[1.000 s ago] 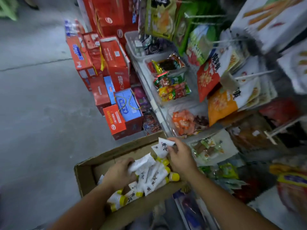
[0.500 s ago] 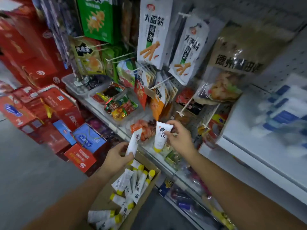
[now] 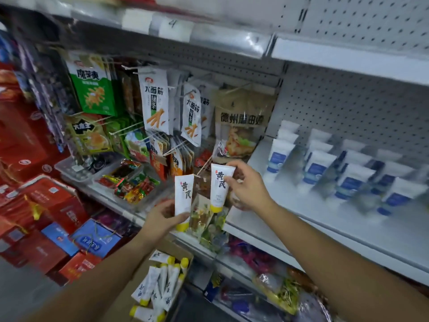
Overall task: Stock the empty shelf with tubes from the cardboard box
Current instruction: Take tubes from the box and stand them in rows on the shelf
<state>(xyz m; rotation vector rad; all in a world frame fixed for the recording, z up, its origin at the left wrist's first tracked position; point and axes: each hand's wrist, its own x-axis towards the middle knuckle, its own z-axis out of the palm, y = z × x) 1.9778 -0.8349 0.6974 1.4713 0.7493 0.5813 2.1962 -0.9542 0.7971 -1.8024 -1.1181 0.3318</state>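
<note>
Each hand holds one white tube with a yellow cap, cap downward, in front of the snack shelf. My left hand (image 3: 162, 220) grips the left tube (image 3: 182, 198) near its cap. My right hand (image 3: 247, 185) pinches the right tube (image 3: 219, 185) by its upper half, slightly higher. Below them the cardboard box (image 3: 137, 287) stands on the floor with several more tubes (image 3: 160, 282) lying inside. The white shelf (image 3: 313, 212) stretches to the right, with rows of white tubes with blue labels (image 3: 313, 168) on its back part.
Snack bags (image 3: 153, 101) hang on pegs at the left of the shelf unit, with clear trays of packets (image 3: 130, 182) beneath. Red and blue gift boxes (image 3: 51, 217) are stacked on the floor at the left. A lower shelf (image 3: 267, 275) holds bagged goods.
Both hands have lifted out of the box, each with a tube, and risen to shelf height. The view has swung up and right toward the white shelf.
</note>
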